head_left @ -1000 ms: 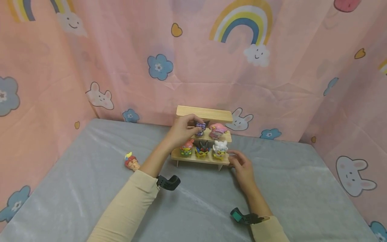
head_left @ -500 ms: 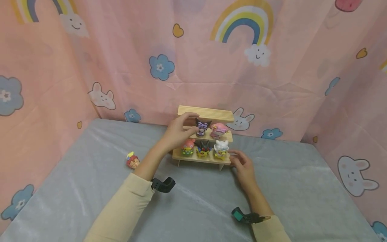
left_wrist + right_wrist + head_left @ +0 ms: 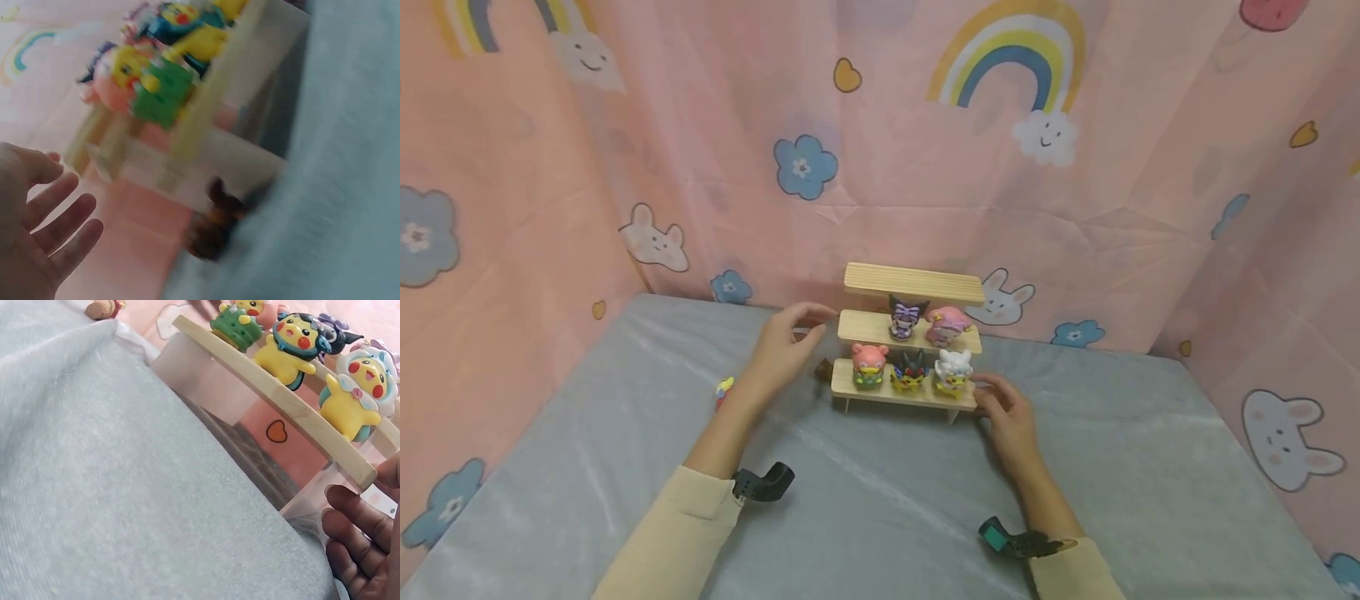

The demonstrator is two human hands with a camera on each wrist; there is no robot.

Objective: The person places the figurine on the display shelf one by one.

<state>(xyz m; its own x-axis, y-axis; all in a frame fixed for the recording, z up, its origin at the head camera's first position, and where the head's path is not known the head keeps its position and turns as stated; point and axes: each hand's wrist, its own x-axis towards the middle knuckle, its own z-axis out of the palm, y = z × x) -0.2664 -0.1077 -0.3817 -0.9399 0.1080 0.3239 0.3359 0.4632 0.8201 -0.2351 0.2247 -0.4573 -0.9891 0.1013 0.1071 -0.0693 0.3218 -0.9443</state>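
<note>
A three-tier wooden display stand [image 3: 913, 282] bears several small figurines. On its middle board are a purple-and-black figurine [image 3: 904, 322] and a pink one [image 3: 948, 325]. Along the bottom board stand a pink-hooded figurine [image 3: 869, 365], a dark-eared one [image 3: 910, 372] and a white-hooded one [image 3: 953, 372]. My left hand [image 3: 778, 342], holding nothing, hovers left of the stand with fingers apart from it. My right hand [image 3: 1011, 417] holds the right end of the bottom board, its thumb against the board end and its bent fingers [image 3: 356, 515] just below.
A small brown figurine [image 3: 215, 228] lies on the grey cloth [image 3: 880, 500] by the stand's left end. Another figurine with a yellow top [image 3: 724, 385] is partly hidden behind my left wrist. A pink patterned curtain [image 3: 880, 167] hangs behind.
My left hand has let go of the purple-and-black figurine on the middle board and moved left, away from the stand. My right hand has stayed at the stand's right end.
</note>
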